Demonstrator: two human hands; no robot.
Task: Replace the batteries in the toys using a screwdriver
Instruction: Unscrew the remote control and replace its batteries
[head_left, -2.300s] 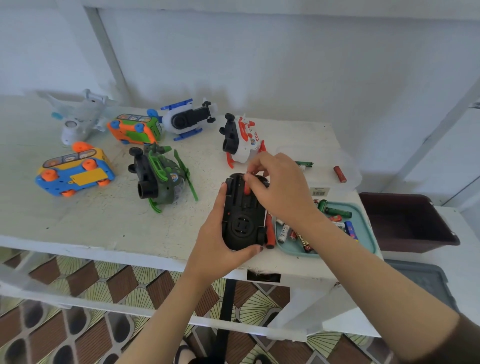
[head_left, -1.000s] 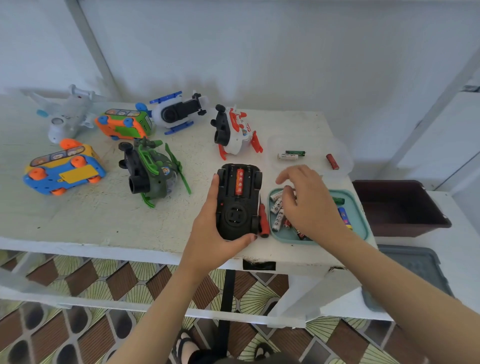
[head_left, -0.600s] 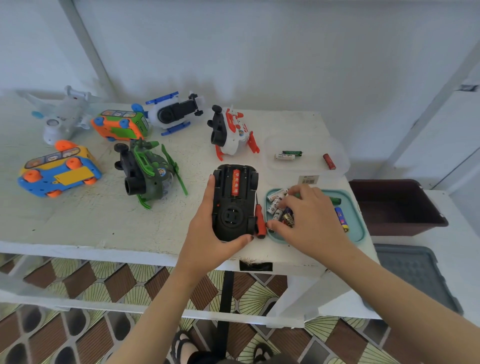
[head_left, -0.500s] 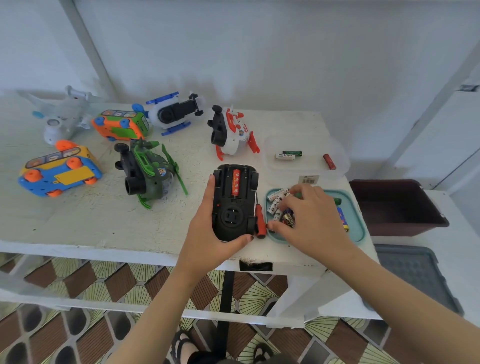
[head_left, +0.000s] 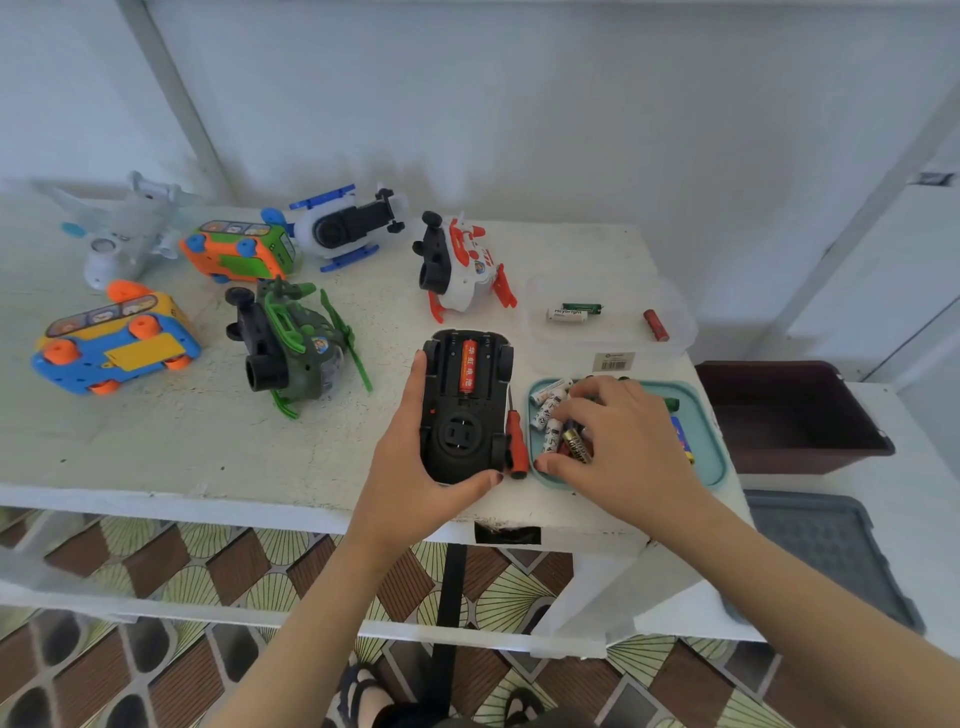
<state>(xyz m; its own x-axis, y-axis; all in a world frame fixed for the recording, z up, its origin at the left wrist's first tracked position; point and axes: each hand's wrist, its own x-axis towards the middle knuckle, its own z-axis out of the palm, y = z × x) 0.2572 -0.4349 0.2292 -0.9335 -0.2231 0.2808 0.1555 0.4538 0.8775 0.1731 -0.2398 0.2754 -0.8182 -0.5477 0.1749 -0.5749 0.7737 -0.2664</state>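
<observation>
Left hand (head_left: 415, 467) grips the upturned toy car (head_left: 462, 415) (one battery (head_left: 467, 371) seated); right hand (head_left: 623, 452) has moved to the tray (head_left: 707, 449), grip unclear, probably seeking another.

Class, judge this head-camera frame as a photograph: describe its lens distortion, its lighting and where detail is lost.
Head view: the wide-angle, downward look splays the wall posts outward; light is soft, shadows faint; the white toy plane washes out against the pale table; the black toy car and its red battery are sharp.

Black toy car (head_left: 464, 415); red battery (head_left: 468, 371); teal tray (head_left: 707, 447); red-handled screwdriver (head_left: 516, 443).
</observation>
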